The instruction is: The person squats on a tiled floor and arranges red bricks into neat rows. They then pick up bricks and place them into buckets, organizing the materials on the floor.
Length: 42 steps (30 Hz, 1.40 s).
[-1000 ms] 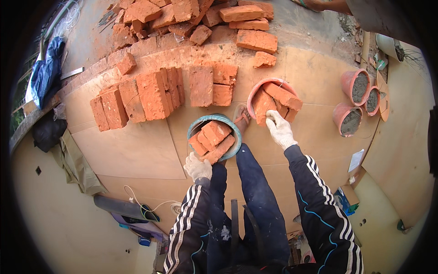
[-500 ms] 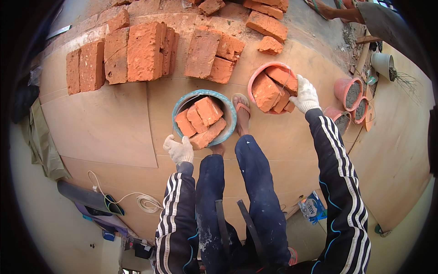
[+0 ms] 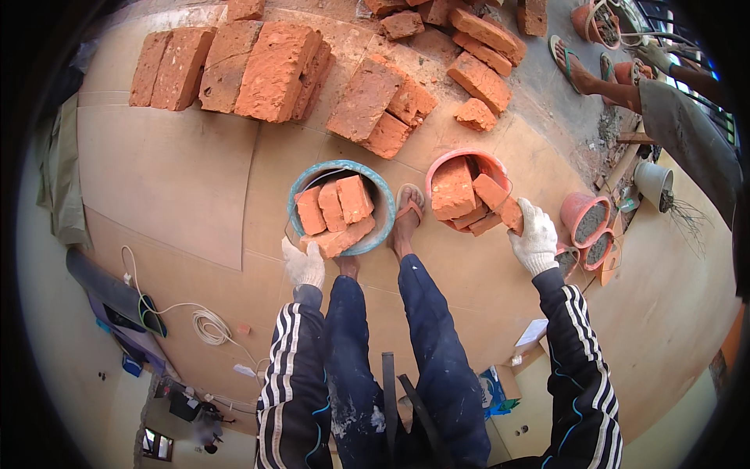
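Observation:
Blue-rimmed bucket (image 3: 380,234) stands at my feet, holding several orange bricks (image 3: 331,205). My left hand (image 3: 304,263), in a white knit glove, is at its near left edge, fingers closed on the thin wire handle (image 3: 287,226). To the right, a pink-red bucket (image 3: 491,160) holds several brick pieces (image 3: 452,190). My right hand (image 3: 536,239), also gloved, is at that bucket's right side. Its fingers are closed on the end of a brick (image 3: 510,216) that sticks out past the rim; part of the grip is hidden.
Stacked bricks (image 3: 273,70) and a loose brick heap (image 3: 478,82) lie beyond the buckets. Buckets of grey mortar (image 3: 587,219) stand at right, near a grey bucket (image 3: 651,181). Another person's leg (image 3: 687,133) is at upper right. A white cable coil (image 3: 209,327) lies at left.
My view has shifted, showing more of the other person and the far mortar buckets. A brick now juts from the pink-red bucket at my right hand. My left hand stays by the blue-rimmed bucket.

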### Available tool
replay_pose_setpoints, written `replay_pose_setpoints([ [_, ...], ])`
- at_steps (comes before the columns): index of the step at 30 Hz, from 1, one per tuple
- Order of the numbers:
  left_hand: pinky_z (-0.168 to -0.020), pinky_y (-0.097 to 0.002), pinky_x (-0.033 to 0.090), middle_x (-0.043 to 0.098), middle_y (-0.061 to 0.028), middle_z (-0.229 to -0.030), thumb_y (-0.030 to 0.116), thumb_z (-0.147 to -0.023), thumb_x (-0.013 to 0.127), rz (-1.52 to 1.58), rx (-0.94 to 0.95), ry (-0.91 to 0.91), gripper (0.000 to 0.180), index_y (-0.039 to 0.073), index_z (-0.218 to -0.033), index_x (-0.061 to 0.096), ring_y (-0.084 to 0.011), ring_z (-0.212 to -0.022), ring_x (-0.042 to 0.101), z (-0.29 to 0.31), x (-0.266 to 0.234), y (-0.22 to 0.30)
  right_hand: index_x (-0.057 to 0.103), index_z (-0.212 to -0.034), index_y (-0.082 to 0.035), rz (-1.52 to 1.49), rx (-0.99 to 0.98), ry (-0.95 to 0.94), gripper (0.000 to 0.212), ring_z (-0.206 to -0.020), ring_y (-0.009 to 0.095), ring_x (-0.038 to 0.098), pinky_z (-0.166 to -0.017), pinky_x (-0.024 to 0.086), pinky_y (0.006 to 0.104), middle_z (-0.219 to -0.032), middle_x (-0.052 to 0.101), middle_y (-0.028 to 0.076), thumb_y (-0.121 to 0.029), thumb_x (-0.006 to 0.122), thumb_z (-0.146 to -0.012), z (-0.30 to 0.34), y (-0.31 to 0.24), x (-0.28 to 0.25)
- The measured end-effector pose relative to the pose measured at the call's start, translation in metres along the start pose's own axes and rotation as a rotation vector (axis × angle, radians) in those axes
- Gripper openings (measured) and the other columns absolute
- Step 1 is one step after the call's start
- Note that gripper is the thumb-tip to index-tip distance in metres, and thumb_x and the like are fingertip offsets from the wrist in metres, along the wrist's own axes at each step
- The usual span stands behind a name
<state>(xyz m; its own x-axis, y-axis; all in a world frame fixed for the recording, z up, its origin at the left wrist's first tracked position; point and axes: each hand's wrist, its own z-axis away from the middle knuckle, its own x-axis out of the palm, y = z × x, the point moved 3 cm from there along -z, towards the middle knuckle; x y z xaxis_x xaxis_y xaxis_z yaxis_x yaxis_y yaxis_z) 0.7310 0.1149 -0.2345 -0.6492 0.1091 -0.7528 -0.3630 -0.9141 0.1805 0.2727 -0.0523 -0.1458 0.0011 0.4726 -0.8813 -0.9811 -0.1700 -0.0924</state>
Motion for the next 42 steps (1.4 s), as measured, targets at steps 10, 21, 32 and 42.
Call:
replay_pose_setpoints([
  [10, -0.103, -0.053, 0.04, 0.053, -0.0204, -0.127, 0.019, -0.078, 0.077, 0.132, 0.728, -0.221, 0.067, 0.002, -0.135, 0.047, -0.0394, -0.12, 0.05, 0.153, 0.074, 0.138, 0.052, -0.138, -0.022, 0.214, -0.156, -0.149, 0.066, -0.091, 0.032, 0.06, -0.078, 0.047, 0.0451, -0.105, 0.061, 0.011, -0.013, 0.074, -0.076, -0.031, -0.005, -0.013],
  [21, -0.087, -0.0408, 0.044, 0.063, -0.0087, -0.088, 0.018, -0.091, 0.057, -0.16, 1.047, -0.133, 0.013, 0.012, -0.101, 0.063, -0.0277, -0.088, 0.061, 0.112, 0.191, 0.254, 0.056, -0.134, -0.014, -0.019, -0.177, -0.024, 0.072, -0.099, 0.035, 0.06, -0.087, 0.047, 0.0458, -0.111, 0.063, 0.011, -0.006, 0.079, -0.066, 0.008, 0.031, -0.046],
  [32, -0.103, -0.0492, 0.041, 0.061, -0.0175, -0.115, 0.023, -0.086, 0.069, -0.032, 1.275, -0.233, 0.023, 0.011, -0.105, 0.071, -0.0367, -0.114, 0.056, 0.166, 0.172, 0.188, 0.041, -0.148, 0.005, -1.012, 0.189, 0.095, 0.107, -0.122, 0.03, 0.061, -0.107, 0.047, 0.0425, -0.134, 0.058, 0.017, -0.021, 0.09, -0.057, -0.021, 0.06, -0.185],
  [42, -0.101, -0.0478, 0.045, 0.061, -0.0188, -0.123, 0.023, -0.09, 0.066, 0.123, 0.544, -0.308, 0.04, 0.008, -0.126, 0.058, -0.0375, -0.118, 0.056, 0.145, 0.152, 0.163, 0.06, -0.135, -0.013, -0.802, -0.345, -0.195, 0.073, -0.095, 0.014, 0.067, -0.072, 0.062, 0.0291, -0.118, 0.064, -0.001, -0.004, 0.079, -0.065, -0.243, -0.055, -0.023],
])
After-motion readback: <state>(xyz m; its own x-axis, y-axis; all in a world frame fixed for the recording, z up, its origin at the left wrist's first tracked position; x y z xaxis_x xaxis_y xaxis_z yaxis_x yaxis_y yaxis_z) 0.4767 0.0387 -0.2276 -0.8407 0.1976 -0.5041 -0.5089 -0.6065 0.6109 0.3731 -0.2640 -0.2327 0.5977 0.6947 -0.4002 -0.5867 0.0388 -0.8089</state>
